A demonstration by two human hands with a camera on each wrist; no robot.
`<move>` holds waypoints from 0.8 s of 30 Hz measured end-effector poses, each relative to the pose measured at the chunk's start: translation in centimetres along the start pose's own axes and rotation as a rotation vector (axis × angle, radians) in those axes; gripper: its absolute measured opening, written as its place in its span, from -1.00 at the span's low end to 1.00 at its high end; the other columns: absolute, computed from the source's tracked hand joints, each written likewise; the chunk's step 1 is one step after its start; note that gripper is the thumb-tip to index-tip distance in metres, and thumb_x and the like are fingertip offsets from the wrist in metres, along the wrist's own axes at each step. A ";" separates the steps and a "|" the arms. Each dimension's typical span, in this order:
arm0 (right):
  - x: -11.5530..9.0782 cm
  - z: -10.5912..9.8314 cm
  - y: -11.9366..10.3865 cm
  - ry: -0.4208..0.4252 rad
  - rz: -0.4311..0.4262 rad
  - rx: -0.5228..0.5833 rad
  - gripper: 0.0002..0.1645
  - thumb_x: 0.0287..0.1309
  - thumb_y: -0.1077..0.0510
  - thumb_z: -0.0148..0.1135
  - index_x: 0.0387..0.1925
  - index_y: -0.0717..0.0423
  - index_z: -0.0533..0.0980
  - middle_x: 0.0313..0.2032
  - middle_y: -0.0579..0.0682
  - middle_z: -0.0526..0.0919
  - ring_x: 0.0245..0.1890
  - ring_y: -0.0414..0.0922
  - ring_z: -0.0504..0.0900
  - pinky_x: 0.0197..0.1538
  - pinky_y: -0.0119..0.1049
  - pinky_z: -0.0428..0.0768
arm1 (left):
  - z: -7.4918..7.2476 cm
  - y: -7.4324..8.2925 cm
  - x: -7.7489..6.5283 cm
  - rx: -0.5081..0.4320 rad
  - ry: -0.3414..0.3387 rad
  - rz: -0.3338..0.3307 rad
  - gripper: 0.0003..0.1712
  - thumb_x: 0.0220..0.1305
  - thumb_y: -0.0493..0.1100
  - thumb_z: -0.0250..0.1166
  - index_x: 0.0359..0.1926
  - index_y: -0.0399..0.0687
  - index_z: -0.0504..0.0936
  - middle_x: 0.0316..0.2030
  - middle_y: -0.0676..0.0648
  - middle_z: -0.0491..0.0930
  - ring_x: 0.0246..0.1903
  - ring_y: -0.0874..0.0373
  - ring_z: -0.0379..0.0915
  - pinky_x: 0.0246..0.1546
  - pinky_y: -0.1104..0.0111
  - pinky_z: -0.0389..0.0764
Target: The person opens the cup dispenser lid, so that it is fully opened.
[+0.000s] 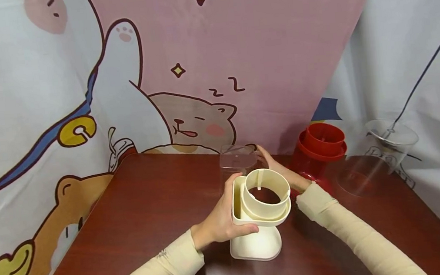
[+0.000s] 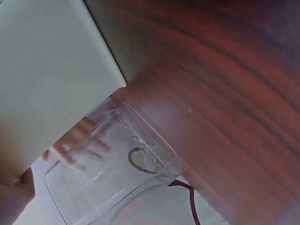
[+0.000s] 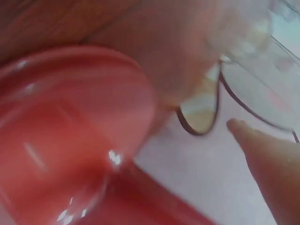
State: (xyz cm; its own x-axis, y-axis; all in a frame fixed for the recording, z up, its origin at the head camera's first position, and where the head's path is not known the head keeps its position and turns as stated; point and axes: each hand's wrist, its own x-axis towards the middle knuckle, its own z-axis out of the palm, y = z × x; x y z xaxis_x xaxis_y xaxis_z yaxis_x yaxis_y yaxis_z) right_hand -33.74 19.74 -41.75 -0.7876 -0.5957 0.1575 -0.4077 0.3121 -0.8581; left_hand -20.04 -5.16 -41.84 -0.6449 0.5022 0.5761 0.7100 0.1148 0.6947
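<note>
My left hand (image 1: 223, 218) grips a cream plastic stand (image 1: 258, 243) by its left side, with the thumb across the front. The stand has a round open collar on top and a flared foot. Behind it is a clear rectangular plastic container (image 1: 237, 158). My right hand (image 1: 279, 169) reaches past the stand to the container's right side. In the left wrist view, fingers of the right hand (image 2: 84, 145) show through the clear wall of the container (image 2: 136, 183), fairly straight. Whether they touch it is hard to tell.
A red plastic stand (image 1: 317, 157) of similar shape is by my right forearm, close to the back wall. Farther right are a clear cylinder (image 1: 359, 182) and a clear flared cup (image 1: 406, 138), with a thin dark line running up from it. Printed cloth (image 1: 276, 62) hangs behind the table.
</note>
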 end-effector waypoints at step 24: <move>-5.3 4.1 -9.8 -0.110 -0.116 0.640 -0.24 0.58 -0.19 -0.47 0.47 0.26 0.16 0.36 -0.05 0.47 0.36 -0.15 0.45 0.38 -0.29 0.40 | 2.9 9.8 -4.8 -0.198 0.303 -0.374 -0.30 0.57 -0.17 -0.22 0.60 0.17 -0.23 0.59 0.05 -0.21 0.57 0.17 -0.30 0.39 0.68 -0.21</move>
State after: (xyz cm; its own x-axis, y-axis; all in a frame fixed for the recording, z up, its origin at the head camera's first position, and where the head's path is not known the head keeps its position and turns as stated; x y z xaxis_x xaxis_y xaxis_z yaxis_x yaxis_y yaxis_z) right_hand -23.62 16.78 -36.17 -0.6892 -0.6820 0.2446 -0.1047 -0.2403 -0.9650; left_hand -9.19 -3.98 -39.06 -0.9179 0.1837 0.3518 0.3677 0.0598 0.9280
